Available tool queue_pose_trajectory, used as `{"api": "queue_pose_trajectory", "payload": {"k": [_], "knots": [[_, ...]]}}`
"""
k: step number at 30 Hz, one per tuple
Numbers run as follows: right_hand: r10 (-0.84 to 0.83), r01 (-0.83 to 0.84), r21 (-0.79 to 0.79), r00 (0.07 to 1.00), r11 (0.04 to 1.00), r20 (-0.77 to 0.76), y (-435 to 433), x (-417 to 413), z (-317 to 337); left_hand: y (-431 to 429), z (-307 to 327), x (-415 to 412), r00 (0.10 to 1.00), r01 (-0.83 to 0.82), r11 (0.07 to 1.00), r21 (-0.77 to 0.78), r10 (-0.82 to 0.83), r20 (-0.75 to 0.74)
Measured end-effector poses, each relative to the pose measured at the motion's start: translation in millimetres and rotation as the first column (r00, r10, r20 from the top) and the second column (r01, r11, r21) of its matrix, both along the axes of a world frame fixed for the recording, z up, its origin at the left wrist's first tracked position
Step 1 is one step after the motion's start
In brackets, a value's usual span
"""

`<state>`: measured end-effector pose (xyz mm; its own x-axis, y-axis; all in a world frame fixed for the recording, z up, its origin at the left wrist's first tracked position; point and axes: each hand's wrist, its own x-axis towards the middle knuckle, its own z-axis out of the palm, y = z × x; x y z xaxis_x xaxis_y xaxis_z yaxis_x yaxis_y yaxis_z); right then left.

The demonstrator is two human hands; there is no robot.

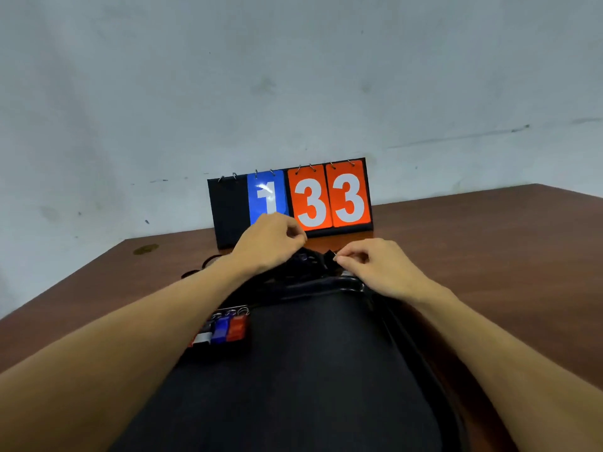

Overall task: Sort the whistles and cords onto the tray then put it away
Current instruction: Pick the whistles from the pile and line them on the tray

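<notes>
Three whistles (pixel 222 331), light hard plastic, sit in a row at the tray's (pixel 310 370) left edge. My left hand (pixel 270 239) and right hand (pixel 375 265) both pinch the black cords (pixel 306 262) bunched at its far rim. Cords look limp and tangle-prone, best taken by their ends; scoreboard (pixel 293 200) crowds close behind, room to move on the tabletop (pixel 489 256) at right.

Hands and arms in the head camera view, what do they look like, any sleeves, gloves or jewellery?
Two bare human arms. The left hand and right hand wear no gloves, and the left forearm and right forearm are uncovered to the frame edge, so no sleeve shows. No watch, bracelet or ring is visible, and no markings.
</notes>
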<state>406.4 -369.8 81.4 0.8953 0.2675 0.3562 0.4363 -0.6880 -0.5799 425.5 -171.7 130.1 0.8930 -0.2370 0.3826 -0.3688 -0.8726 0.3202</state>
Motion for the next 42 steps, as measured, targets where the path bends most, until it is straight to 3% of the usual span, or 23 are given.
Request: {"api": "queue_pose_trajectory", "payload": {"k": [3, 10, 19, 24, 27, 29, 31, 33, 39, 42], "knots": [[0.042, -0.046, -0.072, 0.998, 0.996, -0.053, 0.0, 4.5, -5.7, -8.7, -7.1, 21.4, 0.997, -0.078, 0.993, 0.084, 0.078, -0.001], [-0.049, 0.043, -0.128, 0.998, 0.991, -0.045, -2.2, 6.1, -9.6, -9.3, -25.7, 36.6, 0.986, -0.15, 0.957, 0.249, 0.162, -0.028], [-0.186, 0.188, -0.009, 0.979, 0.982, 0.086, -1.5, 3.1, -7.4, -1.7, -26.7, 37.6, 0.973, -0.12, 0.955, 0.273, 0.167, -0.156], [-0.172, 0.175, -0.023, 0.98, 0.984, 0.097, 2.4, -0.9, -6.7, 0.5, -23.0, 34.8, 0.984, -0.156, 0.937, 0.313, 0.175, -0.034], [-0.154, 0.156, -0.01, 0.98, 0.988, 0.124, 5.5, -1.7, -6.2, 0.9, -15.6, 33.1, 0.978, -0.127, 0.977, 0.174, 0.153, -0.145], [-0.163, 0.165, -0.004, 0.977, 0.986, 0.136, 5.7, -1.4, -5.9, 2.9, -8.4, 30.2, 0.965, -0.096, 0.995, -0.005, 0.092, -0.247], [-0.187, 0.188, 0.005, 0.97, 0.982, 0.156, 4.6, -0.8, -5.1, 4.5, -0.7, 24.4, 0.954, -0.069, 0.97, -0.233, -0.004, -0.3], [-0.22, 0.221, 0.013, 0.957, 0.975, 0.19, 3.8, -0.7, -3.9, 4.2, 5.8, 16.8, 0.948, -0.051, 0.934, -0.354, -0.066, -0.311], [-0.246, 0.257, -0.009, 0.933, 0.966, 0.263, 4.5, -7.1, 0.1, 4.4, 9.4, 9.8, 0.979, -0.1, 0.932, -0.349, 0.03, -0.2], [-0.239, 0.251, -0.012, 0.934, 0.968, 0.265, 4.7, -11.0, 2.4, 2.8, 10.1, 6.8, 0.992, -0.092, 0.898, -0.43, 0.046, -0.117]]}}
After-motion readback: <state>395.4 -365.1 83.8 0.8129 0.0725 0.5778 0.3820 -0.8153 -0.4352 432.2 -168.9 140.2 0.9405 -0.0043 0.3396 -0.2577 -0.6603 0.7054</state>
